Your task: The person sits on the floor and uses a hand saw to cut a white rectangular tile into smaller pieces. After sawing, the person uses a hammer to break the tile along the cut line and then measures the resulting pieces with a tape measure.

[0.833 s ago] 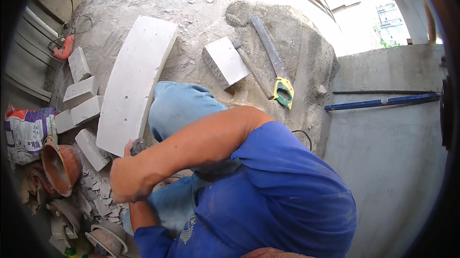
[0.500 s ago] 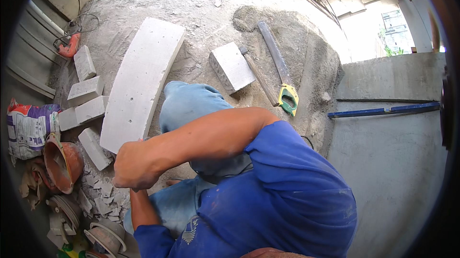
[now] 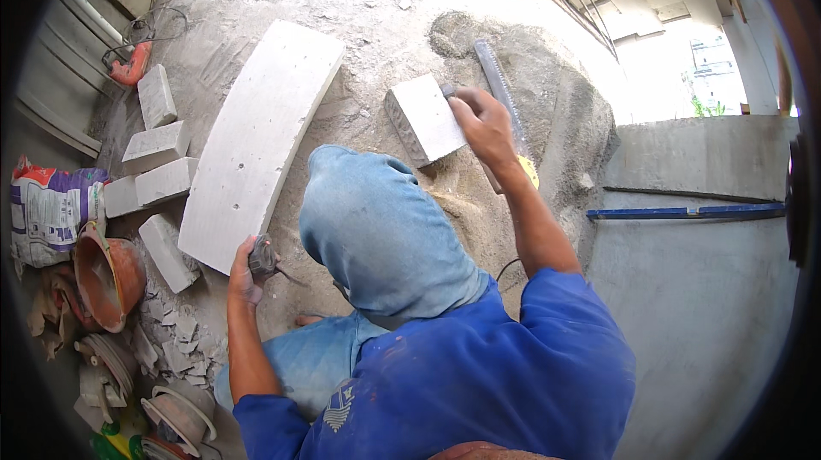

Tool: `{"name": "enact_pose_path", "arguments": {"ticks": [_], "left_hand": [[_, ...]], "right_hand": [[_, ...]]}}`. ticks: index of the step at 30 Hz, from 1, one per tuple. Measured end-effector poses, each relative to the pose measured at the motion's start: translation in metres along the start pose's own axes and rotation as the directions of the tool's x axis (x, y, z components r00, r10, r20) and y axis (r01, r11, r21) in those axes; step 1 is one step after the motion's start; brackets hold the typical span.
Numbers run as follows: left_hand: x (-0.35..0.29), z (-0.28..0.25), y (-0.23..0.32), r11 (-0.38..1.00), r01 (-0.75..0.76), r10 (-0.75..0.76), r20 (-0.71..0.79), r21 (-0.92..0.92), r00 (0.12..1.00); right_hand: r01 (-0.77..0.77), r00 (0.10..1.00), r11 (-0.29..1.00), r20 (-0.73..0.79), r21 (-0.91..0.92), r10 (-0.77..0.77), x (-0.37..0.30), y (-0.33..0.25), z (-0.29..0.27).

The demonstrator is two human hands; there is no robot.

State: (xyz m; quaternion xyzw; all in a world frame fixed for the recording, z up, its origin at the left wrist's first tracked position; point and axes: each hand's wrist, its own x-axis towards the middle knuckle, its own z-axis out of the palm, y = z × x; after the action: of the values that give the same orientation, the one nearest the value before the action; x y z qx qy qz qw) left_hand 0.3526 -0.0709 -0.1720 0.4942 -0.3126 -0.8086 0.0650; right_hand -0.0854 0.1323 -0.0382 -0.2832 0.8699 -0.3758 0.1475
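Concrete ground [image 3: 376,37] lay dusty below bright opening [image 3: 667,75]. Left hand [image 3: 246,279] gripped dark object [image 3: 262,257] at long slab's [image 3: 256,148] near end; right hand [image 3: 486,125] curled over hammer [image 3: 447,90] beside block [image 3: 425,122], grip indeterminable.

We see a deep blue shirt [image 3: 479,374], its cloth creased and lightly smudged with pale dusty marks. Its right sleeve [image 3: 554,302] is short and loose. On the chest we make out a small pale emblem [image 3: 339,409] with wavy stripes. We also see faded light blue denim trousers [image 3: 376,221], creased near one knee. The left hand [image 3: 247,274] and right hand [image 3: 486,128] are bare.
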Motion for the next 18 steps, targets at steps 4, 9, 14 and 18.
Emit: {"name": "enact_pose_path", "arguments": {"ticks": [4,9,14,18], "left_hand": [[0.003,0.002,-0.006,1.000,0.016,-0.016,-0.014,-0.008,1.000],[-0.005,0.002,-0.005,1.000,0.006,-0.007,-0.022,-0.030,1.000],[-0.020,-0.003,-0.001,0.997,-0.050,0.047,-0.050,-0.063,0.998],[-0.022,-0.012,-0.007,0.991,-0.092,0.084,-0.090,-0.100,0.992]], "right_hand": [[-0.085,0.990,0.781,0.035,-0.619,0.135,-0.027,0.114,-0.009],[-0.327,0.889,0.802,0.125,-0.500,0.440,-0.037,0.152,0.001],[-0.273,0.932,0.784,0.049,-0.557,0.359,-0.036,0.173,0.000],[-0.306,0.905,0.659,0.006,-0.688,0.426,-0.029,0.149,-0.005]]}}
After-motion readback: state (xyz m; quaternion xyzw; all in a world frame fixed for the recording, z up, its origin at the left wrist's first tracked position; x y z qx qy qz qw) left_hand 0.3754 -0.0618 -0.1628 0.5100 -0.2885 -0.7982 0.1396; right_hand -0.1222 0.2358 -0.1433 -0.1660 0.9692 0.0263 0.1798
